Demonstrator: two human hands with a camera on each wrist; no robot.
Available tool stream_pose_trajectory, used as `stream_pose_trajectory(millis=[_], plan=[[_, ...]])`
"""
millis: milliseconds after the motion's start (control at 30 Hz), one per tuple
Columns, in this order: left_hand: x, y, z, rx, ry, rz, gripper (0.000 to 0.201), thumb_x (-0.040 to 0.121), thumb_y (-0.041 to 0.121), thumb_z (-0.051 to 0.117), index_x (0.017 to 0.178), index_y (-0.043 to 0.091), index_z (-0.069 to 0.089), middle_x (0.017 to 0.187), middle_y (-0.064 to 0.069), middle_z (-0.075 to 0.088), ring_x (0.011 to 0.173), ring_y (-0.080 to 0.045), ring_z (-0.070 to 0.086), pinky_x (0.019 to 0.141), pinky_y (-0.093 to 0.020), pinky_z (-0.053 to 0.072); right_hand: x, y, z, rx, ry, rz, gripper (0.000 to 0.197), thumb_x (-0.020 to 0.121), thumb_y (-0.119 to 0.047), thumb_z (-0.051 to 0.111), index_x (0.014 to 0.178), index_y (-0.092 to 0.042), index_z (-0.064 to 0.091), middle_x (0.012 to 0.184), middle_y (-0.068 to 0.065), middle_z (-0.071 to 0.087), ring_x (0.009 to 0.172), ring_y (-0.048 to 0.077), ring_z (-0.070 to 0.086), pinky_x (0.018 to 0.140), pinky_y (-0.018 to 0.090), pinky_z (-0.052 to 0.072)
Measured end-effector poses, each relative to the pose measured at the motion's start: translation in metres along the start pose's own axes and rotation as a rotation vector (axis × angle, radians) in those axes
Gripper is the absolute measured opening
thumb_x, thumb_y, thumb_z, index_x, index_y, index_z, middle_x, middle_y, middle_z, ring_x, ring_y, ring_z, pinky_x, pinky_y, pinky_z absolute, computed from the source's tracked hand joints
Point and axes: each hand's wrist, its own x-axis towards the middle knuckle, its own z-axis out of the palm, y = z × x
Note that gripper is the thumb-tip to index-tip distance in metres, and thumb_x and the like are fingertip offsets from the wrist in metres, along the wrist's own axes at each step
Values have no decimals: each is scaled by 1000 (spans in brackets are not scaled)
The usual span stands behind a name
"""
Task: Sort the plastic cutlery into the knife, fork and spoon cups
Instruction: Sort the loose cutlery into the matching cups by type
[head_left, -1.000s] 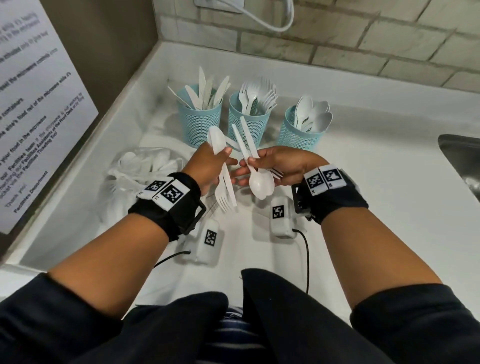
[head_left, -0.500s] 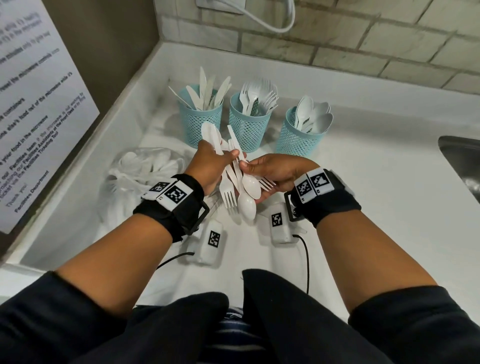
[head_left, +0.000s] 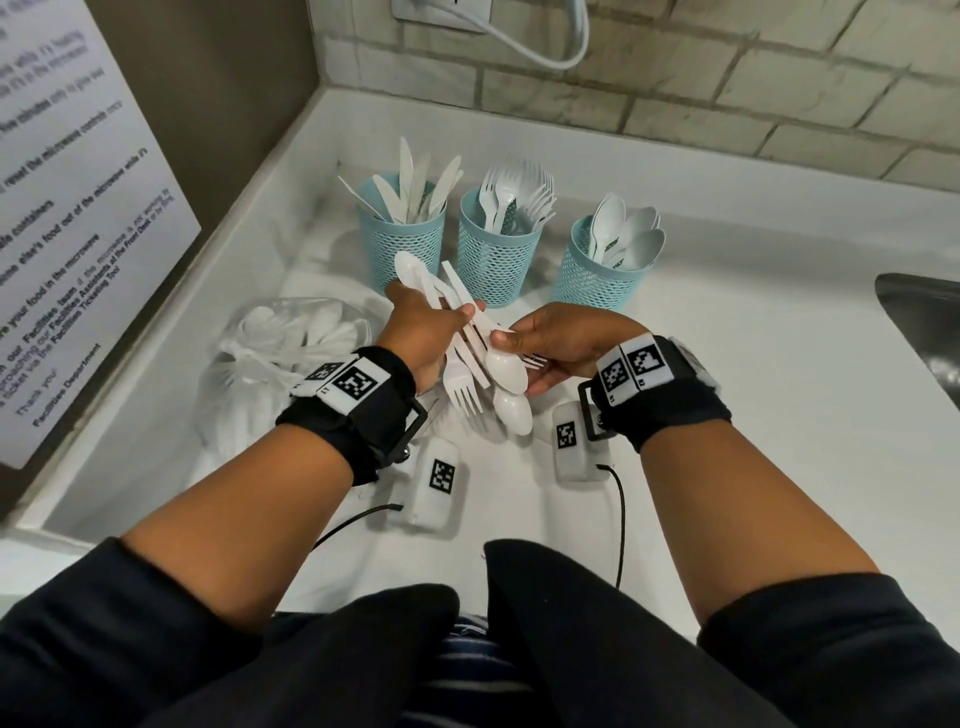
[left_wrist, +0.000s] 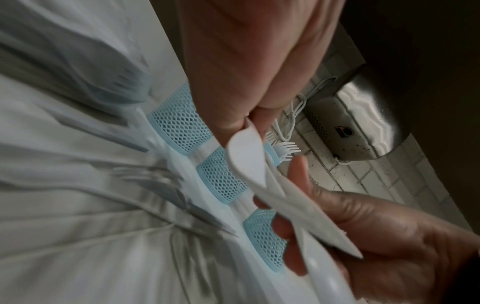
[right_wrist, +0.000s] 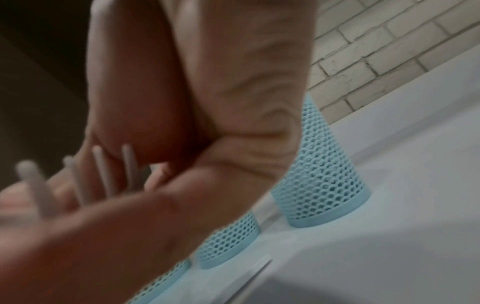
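At the far left of the white counter (head_left: 753, 415) a clear plastic bag (head_left: 270, 364) lies slumped with more white cutlery inside, probably the unsorted stock. Just right of it the left hand (head_left: 415, 332) has its fingers and thumb curled round a mixed bundle of cutlery (head_left: 467, 338), gripped at mid-length so bowls and tines fan out at both ends; held that way, each type can be read and drawn out singly. The bundle is thin, glossy white plastic: a fork (head_left: 460, 389) and 2 spoon bowls point near, another spoon bowl points far. The right hand (head_left: 566, 343) touches the bundle from the right, thumb and fingertips pinching at a spoon (head_left: 504, 366), I judge to draw it free. Beyond the hands stand 3 teal mesh cups in a row: the knife cup (head_left: 408, 254) left, the fork cup (head_left: 498, 260) middle, the spoon cup (head_left: 597, 280) right, each already holding its kind, handles down. A steel sink (head_left: 924, 322) edges the far right.
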Motion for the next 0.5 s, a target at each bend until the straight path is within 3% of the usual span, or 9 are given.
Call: stream_pose_trajectory(millis=[100,167,267,367,500], plan=[[-1,2,-2,18,-18,0,43,89,-13,48,114,12,23,114,-18,56,91,-32,62,75,-49,53,-1,4,-9,68,13,-16,9,87,-20,62,89,-13,67,76,1,71,73,17,66,68,26,60],[-2,3,-4,22,-41,11,43,89,-13,47,115,11,23,105,-16,54,75,-32,67,64,-49,58,-1,4,-15,75,71,-29,8,86,-16,63,91,-12,67,77,2,72,70,15,69,70,27,59],[-2,3,-6,2,-46,7,41,89,-13,47,118,7,26,104,-21,55,57,-25,70,53,-47,58,-2,1,-18,161,189,-101,4,85,-11,65,87,-9,62,68,0,72,58,8,68,56,20,57],[-2,3,-6,8,-63,36,41,90,-13,45,128,-7,30,113,-25,59,56,-24,70,48,-39,57,1,-3,-18,346,314,-256,8,83,-7,66,85,-10,60,65,1,67,54,6,62,54,17,54],[-5,5,-8,20,-125,58,27,91,-11,44,118,-5,43,108,-20,61,66,-25,70,54,-37,59,3,-7,-13,632,380,-412,10,87,-8,62,80,-15,58,70,-1,55,57,5,50,57,16,45]])
